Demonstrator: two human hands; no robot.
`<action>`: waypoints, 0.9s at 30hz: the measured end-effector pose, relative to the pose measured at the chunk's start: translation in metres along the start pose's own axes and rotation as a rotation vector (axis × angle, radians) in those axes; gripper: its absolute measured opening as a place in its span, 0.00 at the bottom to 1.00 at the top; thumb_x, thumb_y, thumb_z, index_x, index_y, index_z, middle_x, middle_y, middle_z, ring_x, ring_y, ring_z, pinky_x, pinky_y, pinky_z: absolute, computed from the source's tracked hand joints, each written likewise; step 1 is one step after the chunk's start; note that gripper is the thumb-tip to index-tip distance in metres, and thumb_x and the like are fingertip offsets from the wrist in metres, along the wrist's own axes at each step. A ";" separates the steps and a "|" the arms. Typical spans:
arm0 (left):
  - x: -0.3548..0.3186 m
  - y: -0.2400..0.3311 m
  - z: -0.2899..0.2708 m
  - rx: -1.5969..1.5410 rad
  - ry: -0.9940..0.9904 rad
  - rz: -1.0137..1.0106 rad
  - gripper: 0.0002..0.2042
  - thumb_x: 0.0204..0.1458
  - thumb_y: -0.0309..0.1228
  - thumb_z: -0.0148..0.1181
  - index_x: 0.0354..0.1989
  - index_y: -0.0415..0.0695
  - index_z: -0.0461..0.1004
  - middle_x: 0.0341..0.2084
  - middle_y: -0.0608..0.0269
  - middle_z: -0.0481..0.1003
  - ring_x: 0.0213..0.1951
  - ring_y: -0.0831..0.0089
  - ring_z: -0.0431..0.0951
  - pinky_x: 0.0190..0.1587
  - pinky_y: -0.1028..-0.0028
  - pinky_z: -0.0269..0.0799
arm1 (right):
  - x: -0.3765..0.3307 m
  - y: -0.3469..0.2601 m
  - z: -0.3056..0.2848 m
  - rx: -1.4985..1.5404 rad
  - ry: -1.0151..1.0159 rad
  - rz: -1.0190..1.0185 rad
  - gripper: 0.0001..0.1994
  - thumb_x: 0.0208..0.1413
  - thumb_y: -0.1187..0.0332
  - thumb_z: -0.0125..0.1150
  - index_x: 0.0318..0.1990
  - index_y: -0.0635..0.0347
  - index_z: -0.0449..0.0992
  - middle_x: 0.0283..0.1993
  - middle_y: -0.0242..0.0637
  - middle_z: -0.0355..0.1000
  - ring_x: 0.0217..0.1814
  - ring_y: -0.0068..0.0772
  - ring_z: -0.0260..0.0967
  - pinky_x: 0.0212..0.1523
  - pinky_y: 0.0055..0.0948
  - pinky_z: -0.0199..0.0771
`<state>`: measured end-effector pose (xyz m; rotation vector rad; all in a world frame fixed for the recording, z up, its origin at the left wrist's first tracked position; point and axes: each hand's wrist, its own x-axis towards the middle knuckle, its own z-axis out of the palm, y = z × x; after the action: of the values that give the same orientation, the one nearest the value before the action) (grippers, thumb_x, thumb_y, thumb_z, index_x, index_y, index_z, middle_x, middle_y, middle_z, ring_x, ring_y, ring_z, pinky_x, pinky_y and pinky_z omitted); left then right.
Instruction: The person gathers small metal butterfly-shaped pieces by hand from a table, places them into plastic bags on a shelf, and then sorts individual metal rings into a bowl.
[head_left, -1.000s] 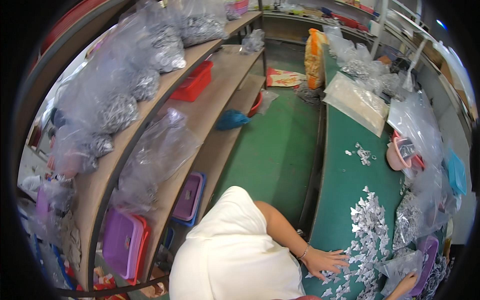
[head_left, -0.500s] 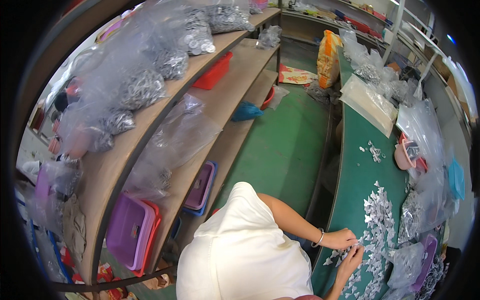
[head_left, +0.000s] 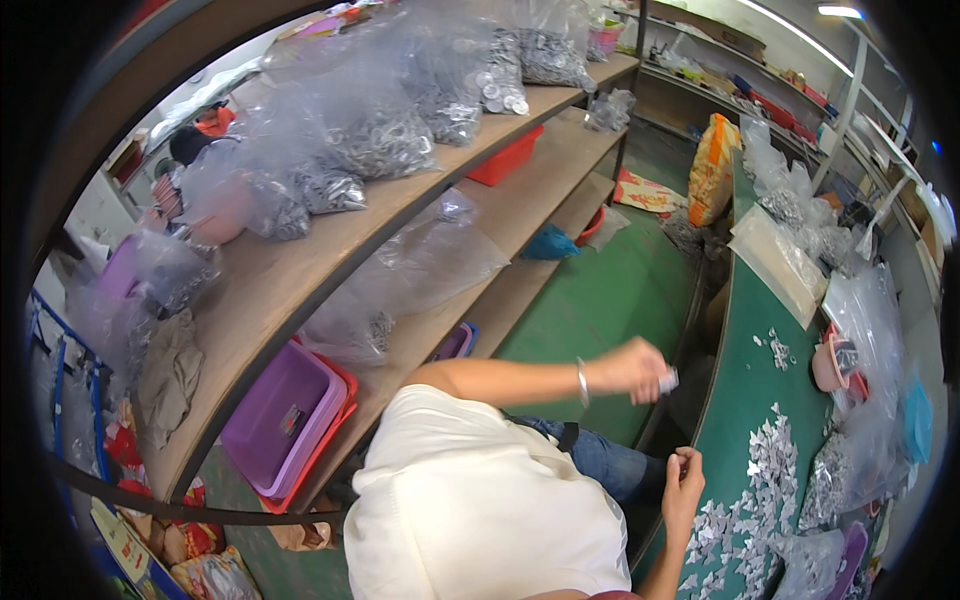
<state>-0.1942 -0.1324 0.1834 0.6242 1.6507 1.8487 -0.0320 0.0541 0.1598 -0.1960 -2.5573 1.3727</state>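
My left hand (head_left: 625, 370), with a bracelet at the wrist, is raised over the floor left of the green table (head_left: 725, 430). Its fingers are closed on a small silvery-white piece (head_left: 668, 380), blurred by motion. Lower down, by the table's near left edge, my right hand (head_left: 684, 480) has its fingers curled together; whatever they may hold is too small to make out. To the right of that hand, many small grey-white three-pointed pieces (head_left: 770, 460) lie scattered in a long heap on the table top.
Clear bags of parts (head_left: 835, 470), a pink basket (head_left: 828, 365) and a pale plastic sheet (head_left: 780, 265) line the table. On my left stands wooden shelving (head_left: 400, 215) with bagged metal parts (head_left: 380, 140) and purple trays (head_left: 285, 420). An orange sack (head_left: 713, 170) stands beyond.
My hands were together over the pieces on the table and have come apart. The left has swung left, off the table, with a small piece; the right has drawn back to the edge.
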 end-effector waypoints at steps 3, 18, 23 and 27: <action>-0.041 0.096 -0.081 0.154 0.484 0.479 0.04 0.52 0.25 0.50 0.31 0.38 0.70 0.19 0.55 0.74 0.17 0.75 0.73 0.17 0.77 0.70 | -0.004 0.020 0.013 0.015 -0.172 -0.028 0.06 0.51 0.73 0.54 0.33 0.68 0.70 0.23 0.40 0.66 0.24 0.30 0.63 0.28 0.29 0.64; -0.304 0.336 -0.286 1.591 2.161 -0.443 0.17 0.42 0.40 0.54 0.40 0.47 0.75 0.41 0.52 0.73 0.47 0.53 0.71 0.50 0.57 0.64 | -0.045 0.073 0.020 -0.143 -0.472 -0.009 0.07 0.47 0.73 0.57 0.30 0.70 0.71 0.19 0.43 0.68 0.20 0.33 0.64 0.25 0.30 0.65; -0.288 0.344 -0.296 1.489 2.351 -0.150 0.14 0.45 0.37 0.52 0.38 0.45 0.75 0.45 0.51 0.69 0.50 0.54 0.66 0.49 0.51 0.59 | -0.051 0.069 0.017 -0.132 -0.467 0.015 0.06 0.47 0.74 0.57 0.30 0.69 0.71 0.20 0.42 0.68 0.21 0.29 0.64 0.26 0.28 0.65; -0.206 0.350 -0.269 1.030 2.067 1.534 0.07 0.39 0.23 0.55 0.29 0.40 0.74 0.32 0.51 0.69 0.36 0.60 0.70 0.43 0.63 0.63 | -0.056 0.052 -0.003 -0.011 -0.385 -0.059 0.09 0.48 0.72 0.58 0.33 0.69 0.70 0.24 0.47 0.68 0.25 0.41 0.66 0.29 0.32 0.67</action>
<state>-0.2667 -0.4920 0.5036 -0.2362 4.6468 2.3679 0.0232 0.0730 0.1103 0.1587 -2.8480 1.4970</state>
